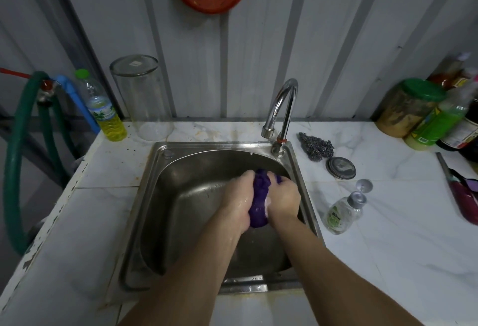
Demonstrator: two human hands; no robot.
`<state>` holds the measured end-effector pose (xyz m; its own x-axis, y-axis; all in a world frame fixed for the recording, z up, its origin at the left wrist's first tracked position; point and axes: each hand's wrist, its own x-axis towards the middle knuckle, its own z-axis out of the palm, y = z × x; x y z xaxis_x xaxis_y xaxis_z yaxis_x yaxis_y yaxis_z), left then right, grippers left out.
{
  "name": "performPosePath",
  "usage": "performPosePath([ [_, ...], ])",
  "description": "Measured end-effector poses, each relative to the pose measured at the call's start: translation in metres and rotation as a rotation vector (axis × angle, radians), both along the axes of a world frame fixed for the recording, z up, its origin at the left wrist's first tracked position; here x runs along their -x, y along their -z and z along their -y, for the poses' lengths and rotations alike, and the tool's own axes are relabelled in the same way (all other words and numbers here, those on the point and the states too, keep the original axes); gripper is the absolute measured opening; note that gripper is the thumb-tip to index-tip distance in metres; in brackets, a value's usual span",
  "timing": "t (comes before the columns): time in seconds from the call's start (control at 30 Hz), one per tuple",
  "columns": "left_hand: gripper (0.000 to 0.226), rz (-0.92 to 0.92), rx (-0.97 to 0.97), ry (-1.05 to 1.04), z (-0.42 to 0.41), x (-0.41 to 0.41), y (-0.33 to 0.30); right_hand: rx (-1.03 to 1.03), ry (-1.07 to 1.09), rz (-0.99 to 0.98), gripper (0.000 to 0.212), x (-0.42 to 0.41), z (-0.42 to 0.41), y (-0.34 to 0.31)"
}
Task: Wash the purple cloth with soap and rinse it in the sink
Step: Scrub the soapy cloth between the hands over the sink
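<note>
Both hands are closed tight around the purple cloth (pixel 258 196), left hand (pixel 238 196) and right hand (pixel 283 200) either side, bunched lengthwise away from the person. It hangs over the sink (pixel 160 170) basin, in front of and below the tap (pixel 280 108) spout; no water visibly runs.

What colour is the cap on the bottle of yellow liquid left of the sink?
Bright green cap, seen in the head view.
</note>
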<state>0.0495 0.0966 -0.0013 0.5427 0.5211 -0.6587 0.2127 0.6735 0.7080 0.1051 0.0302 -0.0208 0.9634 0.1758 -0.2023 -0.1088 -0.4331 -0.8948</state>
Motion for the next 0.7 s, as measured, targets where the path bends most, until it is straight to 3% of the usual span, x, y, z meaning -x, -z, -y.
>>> performPosePath([
  [0.1,0.021,0.037,0.020,-0.093,-0.009,-0.001,0.005,-0.043,-0.066,0.160,0.040,0.031,0.006,-0.001],
  [0.23,0.041,0.211,0.172,-0.104,-0.013,0.017,0.031,-0.081,-0.229,0.470,0.042,0.072,0.004,-0.010],
  [0.3,0.038,0.232,0.202,-0.118,-0.012,0.012,0.034,-0.051,-0.222,0.453,0.043,0.060,-0.003,-0.011],
  [0.4,0.035,0.104,0.206,-0.004,-0.005,0.004,0.015,0.027,-0.118,0.295,0.043,0.020,-0.011,-0.013],
  [0.53,0.026,-0.004,0.081,0.012,-0.006,0.001,0.004,0.009,-0.002,0.036,0.044,-0.003,-0.007,-0.006],
  [0.6,0.025,0.012,0.074,-0.038,-0.012,-0.002,0.001,0.004,-0.014,0.056,0.044,0.012,-0.001,-0.003],
  [0.7,0.029,0.077,0.108,-0.151,-0.023,0.002,0.010,-0.032,-0.131,0.299,0.044,0.052,0.003,-0.006],
])
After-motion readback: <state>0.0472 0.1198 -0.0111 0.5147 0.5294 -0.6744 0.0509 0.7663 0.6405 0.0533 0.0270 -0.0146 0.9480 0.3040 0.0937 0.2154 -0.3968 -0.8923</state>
